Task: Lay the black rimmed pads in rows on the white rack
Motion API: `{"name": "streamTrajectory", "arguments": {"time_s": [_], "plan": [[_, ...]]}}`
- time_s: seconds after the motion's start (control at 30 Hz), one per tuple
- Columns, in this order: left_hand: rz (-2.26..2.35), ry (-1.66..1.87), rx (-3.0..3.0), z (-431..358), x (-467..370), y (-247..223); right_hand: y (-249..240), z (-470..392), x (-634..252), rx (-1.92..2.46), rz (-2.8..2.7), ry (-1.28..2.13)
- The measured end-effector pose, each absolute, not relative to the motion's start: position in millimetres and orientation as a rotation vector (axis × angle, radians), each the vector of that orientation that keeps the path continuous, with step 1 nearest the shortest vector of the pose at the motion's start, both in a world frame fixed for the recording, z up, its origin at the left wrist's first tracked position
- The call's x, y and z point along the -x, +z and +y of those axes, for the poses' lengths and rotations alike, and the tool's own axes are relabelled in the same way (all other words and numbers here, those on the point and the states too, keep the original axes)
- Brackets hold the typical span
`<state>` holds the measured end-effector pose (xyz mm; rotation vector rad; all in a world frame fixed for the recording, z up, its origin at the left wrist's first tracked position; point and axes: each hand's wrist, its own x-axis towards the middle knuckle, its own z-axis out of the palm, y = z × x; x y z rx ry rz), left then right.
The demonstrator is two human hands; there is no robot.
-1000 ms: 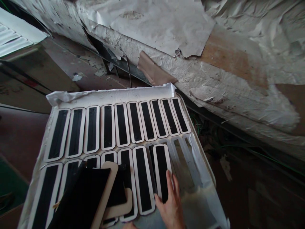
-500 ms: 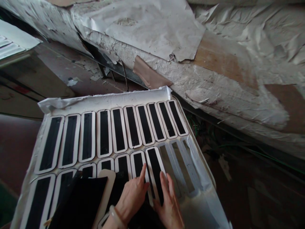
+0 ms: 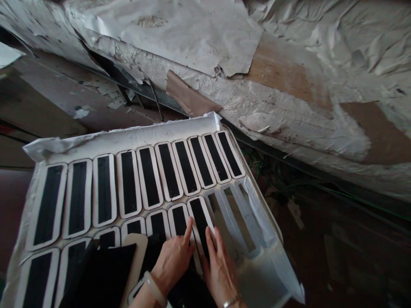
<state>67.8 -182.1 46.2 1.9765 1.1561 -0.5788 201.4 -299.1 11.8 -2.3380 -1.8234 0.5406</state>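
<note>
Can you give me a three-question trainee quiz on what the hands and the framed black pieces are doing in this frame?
1. True or false: both hands rest on the tray of framed black pieces.
2. Which row has bare slots at its right end? A) the far row B) the near row
3. Fill in: the right hand lies with fingers flat on the last framed piece of the near row, and the left hand lies just to its ____.

Key:
1. True; both are flat, neither closed in a grip.
2. B; the bare slots lie right of the hands, while the far row is filled to its end.
3. left.
</note>
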Motion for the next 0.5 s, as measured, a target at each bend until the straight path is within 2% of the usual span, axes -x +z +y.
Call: {"name": "streamTrajectory", "arguments": {"time_s": [0.4,0.5], "plan": [[1.114,-0.678,-2.02,-177,-69,44,41,-269,-202,2.626,-1.813,0.905],[1.1,-0.715,-2.032,-183,-60,35,48,-269,-200,2.52,-1.693,1.028]]}}
